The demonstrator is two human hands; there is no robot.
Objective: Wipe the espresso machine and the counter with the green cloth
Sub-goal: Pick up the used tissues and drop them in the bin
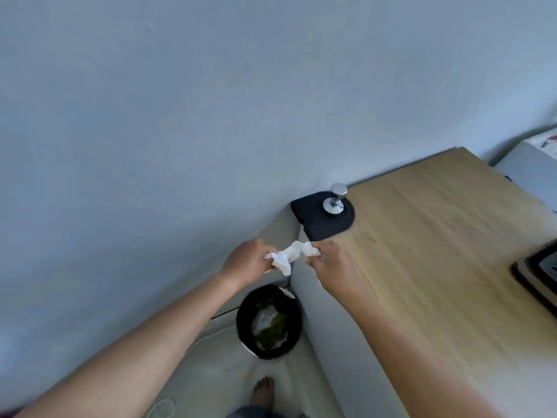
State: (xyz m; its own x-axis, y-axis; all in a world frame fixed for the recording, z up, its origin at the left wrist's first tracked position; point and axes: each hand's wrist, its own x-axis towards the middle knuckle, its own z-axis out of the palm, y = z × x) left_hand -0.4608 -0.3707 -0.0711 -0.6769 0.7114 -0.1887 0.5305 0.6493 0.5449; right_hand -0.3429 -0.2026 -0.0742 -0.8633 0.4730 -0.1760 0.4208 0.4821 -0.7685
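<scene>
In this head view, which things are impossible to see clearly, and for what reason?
- Appliance on the counter: cut off by the right edge and blurred, so its type is unclear.
- Green cloth: none identifiable; both the left hand and right hand grip white crumpled paper.
- Bin contents: white and green, too blurred to name.
- Patterned item: cropped at the right edge.

We record a plain pale blue-grey wall [211, 101] filling most of the view, evenly lit and unmarked. A light wood-grain table [437, 251] abuts it at right, with pale side panels. Below lies a pale floor [211, 372], where a round black bin [245, 319] stands beside the table's corner.
</scene>
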